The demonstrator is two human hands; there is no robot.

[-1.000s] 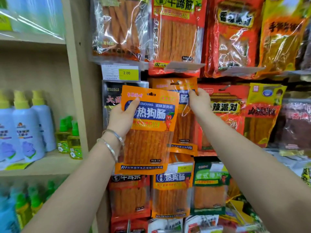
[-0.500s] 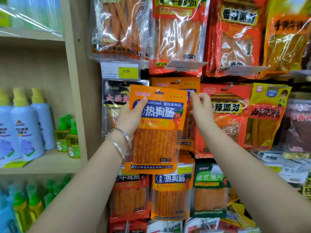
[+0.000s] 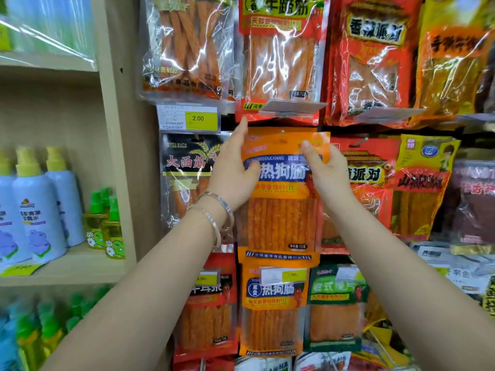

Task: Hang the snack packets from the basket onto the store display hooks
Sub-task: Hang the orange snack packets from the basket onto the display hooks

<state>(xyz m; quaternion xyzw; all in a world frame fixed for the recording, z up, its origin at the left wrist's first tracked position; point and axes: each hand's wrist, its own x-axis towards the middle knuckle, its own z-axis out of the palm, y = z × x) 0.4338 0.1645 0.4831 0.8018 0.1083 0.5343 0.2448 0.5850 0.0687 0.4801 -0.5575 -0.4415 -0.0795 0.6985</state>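
Packet (image 3: 281,210) is up against the display, middle row, its header just below the tag (image 3: 292,107). My left hand (image 3: 235,170) pinches its left edge, thumb across the front label. My right hand (image 3: 324,170) pinches the top right corner, thumb in front. I can't see the hook. I judge the packet light and floppy, with slick film. The best hold is on the header, either side of the hang hole, clear of the brittle sticks.

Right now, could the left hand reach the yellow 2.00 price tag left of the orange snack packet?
Probably yes. The yellow 2.00 price tag sits up-left of the left hand, with nothing in front of it. But that hand holds the orange snack packet and would have to let go.
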